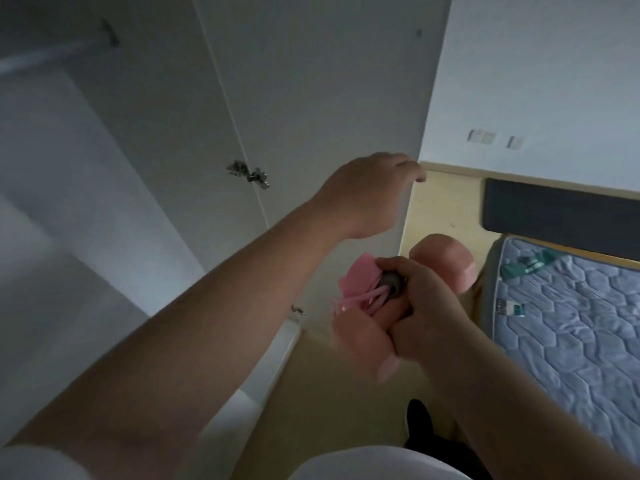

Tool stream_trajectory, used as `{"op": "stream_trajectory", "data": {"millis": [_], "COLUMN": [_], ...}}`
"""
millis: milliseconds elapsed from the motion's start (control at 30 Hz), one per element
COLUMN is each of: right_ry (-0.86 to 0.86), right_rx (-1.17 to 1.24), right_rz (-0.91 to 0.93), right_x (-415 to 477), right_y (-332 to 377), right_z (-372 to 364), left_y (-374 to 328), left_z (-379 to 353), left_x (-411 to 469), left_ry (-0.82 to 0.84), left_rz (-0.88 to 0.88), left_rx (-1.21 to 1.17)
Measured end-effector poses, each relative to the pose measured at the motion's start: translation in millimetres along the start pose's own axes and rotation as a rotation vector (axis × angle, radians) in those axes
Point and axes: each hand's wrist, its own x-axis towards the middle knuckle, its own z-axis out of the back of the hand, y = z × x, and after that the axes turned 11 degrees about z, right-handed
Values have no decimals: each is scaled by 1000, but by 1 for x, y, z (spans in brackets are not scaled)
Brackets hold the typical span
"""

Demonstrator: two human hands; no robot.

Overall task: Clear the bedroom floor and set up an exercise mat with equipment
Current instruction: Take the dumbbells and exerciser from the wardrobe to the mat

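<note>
Left hand: the left hand [370, 192] is stretched out to the right edge of the white wardrobe door [311, 98], mid-frame. Only its back shows. The fingers [412, 168] are bent at that edge with their tips mostly hidden, so I cannot tell whether they grip the door or only touch it.

Right hand: the right hand [426, 306], lower right of centre, is closed round a bundle of exercise gear held in the air in front of the door's lower edge.

Dumbbell: the pink dumbbell [446, 258] shows one head above the hand and the other below it. The bar between them is covered by the fingers, and both heads are blurred.

Rope or band: a grey handle [391, 285] pokes out of the same grip, with thin pink cords [349, 303] and a soft pink lump beside it. The lump is too blurred to say what it is.

Wardrobe: a metal hinge [249, 174] sits on the door's left side. The open interior at the left of the frame is dim, and a pale rail [34, 60] is just visible.

Bed: a bare blue-grey quilted mattress [571, 323] is cut off by the right edge, with a dark headboard [554, 209] above it.

Floor: light wooden floor [332, 393] lies below the hands. A dark shape [419, 420] on it is partly hidden by the right forearm.

Wall: two pale switch plates [481, 136] at upper right, their detail unclear.
</note>
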Motion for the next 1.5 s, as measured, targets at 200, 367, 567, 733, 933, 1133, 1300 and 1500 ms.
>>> {"op": "stream_trajectory", "data": {"millis": [200, 367, 567, 733, 933, 1133, 1300, 1500], "right_ry": [-112, -148, -184, -186, -217, -178, -98, 20], "right_rx": [35, 68, 94, 99, 63, 26, -33, -76], "right_rz": [35, 92, 89, 104, 75, 7, -68, -118], "right_x": [2, 6, 10, 12, 16, 22, 22, 24], "right_y": [35, 52, 67, 66, 52, 27, -2, -42], "right_z": [25, 41, 53, 56, 60, 50, 24, -18], "left_y": [-30, -36, -28, -34, -57, -34, 1, 60], "left_z": [-20, -29, -39, -44, -18, -20, -4, 17], "left_x": [95, 128, 129, 113, 86, 25, -26, -87], "left_ry": [14, 153, 226, 158, 271, 431, 387, 355], "left_rz": [-319, -290, -155, -192, -148, 42, 198, 301], "left_rx": [615, 1058, 1226, 1120, 898, 855, 831, 959]}}
